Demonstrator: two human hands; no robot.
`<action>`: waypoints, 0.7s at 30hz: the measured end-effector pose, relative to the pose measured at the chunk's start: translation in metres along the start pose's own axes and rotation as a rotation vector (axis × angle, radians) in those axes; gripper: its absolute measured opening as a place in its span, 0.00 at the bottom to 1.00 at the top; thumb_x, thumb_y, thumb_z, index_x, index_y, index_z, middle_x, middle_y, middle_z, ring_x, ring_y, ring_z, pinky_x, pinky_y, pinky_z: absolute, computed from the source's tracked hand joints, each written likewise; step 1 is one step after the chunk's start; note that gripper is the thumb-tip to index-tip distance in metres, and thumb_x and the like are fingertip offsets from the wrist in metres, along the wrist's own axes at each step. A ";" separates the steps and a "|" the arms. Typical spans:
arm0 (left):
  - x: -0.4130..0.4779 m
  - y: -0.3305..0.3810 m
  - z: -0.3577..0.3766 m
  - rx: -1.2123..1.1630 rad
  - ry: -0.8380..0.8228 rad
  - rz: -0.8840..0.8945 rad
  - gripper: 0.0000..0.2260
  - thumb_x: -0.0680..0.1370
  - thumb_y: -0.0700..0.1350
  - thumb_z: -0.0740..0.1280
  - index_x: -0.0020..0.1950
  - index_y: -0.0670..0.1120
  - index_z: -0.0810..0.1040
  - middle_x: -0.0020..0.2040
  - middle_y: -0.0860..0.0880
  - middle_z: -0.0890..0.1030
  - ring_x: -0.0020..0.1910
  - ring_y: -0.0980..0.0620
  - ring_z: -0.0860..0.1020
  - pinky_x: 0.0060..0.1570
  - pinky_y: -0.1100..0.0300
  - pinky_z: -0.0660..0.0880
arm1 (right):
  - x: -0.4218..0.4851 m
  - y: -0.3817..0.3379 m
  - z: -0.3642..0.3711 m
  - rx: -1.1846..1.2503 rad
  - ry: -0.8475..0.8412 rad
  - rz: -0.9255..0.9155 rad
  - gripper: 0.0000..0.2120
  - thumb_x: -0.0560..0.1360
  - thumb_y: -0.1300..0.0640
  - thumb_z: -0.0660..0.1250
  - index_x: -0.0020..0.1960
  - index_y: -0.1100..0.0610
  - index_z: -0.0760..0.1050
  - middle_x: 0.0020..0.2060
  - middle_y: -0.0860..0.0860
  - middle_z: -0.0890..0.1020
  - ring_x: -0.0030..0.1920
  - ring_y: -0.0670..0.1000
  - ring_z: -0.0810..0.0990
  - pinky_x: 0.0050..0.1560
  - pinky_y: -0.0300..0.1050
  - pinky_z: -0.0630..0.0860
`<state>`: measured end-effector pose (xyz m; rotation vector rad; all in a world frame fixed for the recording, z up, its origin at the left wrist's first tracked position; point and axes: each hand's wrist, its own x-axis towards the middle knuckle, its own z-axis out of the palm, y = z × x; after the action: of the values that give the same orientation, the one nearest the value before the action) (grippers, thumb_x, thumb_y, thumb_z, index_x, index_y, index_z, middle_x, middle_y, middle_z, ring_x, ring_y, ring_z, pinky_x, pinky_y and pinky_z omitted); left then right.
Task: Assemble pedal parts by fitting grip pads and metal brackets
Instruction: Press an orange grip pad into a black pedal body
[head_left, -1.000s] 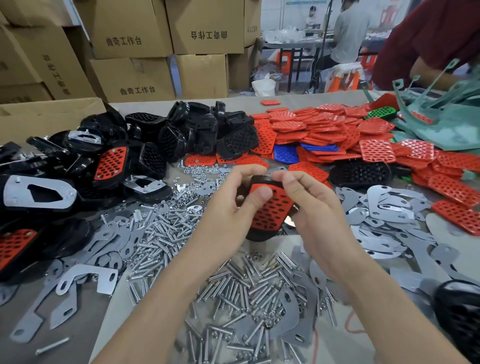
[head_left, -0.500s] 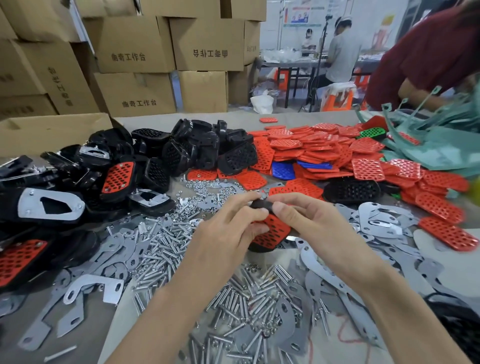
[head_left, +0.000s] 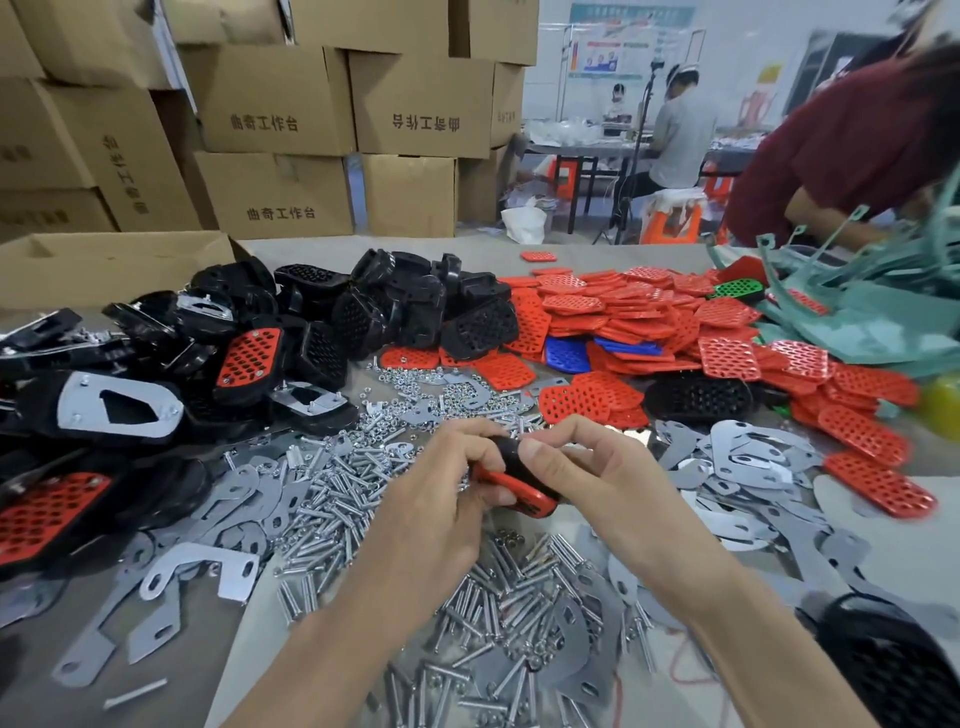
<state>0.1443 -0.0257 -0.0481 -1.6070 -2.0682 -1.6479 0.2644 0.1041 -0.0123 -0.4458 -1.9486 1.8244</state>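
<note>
The pedal is held up off the bench, between the two hands, above the middle of the parts heap. It is a black body with a red pad on it. It is turned nearly edge-on to the camera, so the pad shows only as a thin red strip along the lower side. Its long axis slopes from upper left down to lower right.

The left hand comes in from the lower left with its back to the camera, its fingers curled round the left end of the pedal. The right hand comes in from the lower right. Its thumb lies along the top of the black body and its fingers are curled behind it. Both hands grip the pedal.

Under the hands lies a loose pile of bolts, and just beyond them a scatter of nuts. Flat metal brackets are strewn to the right. Farther back is a heap of loose red pads with a blue one among them. Left of that is a heap of black pedal bodies, one of which has a red pad fitted. Cardboard boxes are stacked behind the bench. A person in a dark red shirt leans over its far right corner.
</note>
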 end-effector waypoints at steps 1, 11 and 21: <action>0.000 -0.001 0.000 -0.048 0.009 -0.035 0.24 0.76 0.27 0.67 0.51 0.58 0.70 0.59 0.62 0.77 0.53 0.64 0.81 0.42 0.73 0.76 | 0.000 -0.001 0.001 -0.004 0.012 -0.001 0.07 0.75 0.48 0.72 0.41 0.48 0.82 0.42 0.54 0.88 0.38 0.46 0.83 0.44 0.33 0.77; 0.004 0.002 -0.009 -0.369 -0.106 -0.260 0.25 0.76 0.36 0.74 0.58 0.68 0.79 0.54 0.64 0.81 0.55 0.64 0.80 0.46 0.74 0.76 | -0.004 -0.002 0.004 0.037 0.008 0.014 0.08 0.73 0.48 0.73 0.42 0.52 0.82 0.42 0.53 0.88 0.40 0.47 0.86 0.43 0.33 0.78; 0.008 0.003 -0.006 -0.343 -0.061 -0.275 0.19 0.75 0.37 0.75 0.53 0.62 0.80 0.48 0.61 0.83 0.49 0.61 0.81 0.43 0.70 0.78 | 0.001 -0.002 0.006 0.019 0.028 -0.051 0.08 0.75 0.50 0.72 0.37 0.46 0.83 0.38 0.50 0.88 0.35 0.44 0.83 0.39 0.31 0.76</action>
<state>0.1392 -0.0247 -0.0389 -1.5250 -2.2164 -2.1743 0.2603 0.0992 -0.0104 -0.4099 -1.9056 1.7936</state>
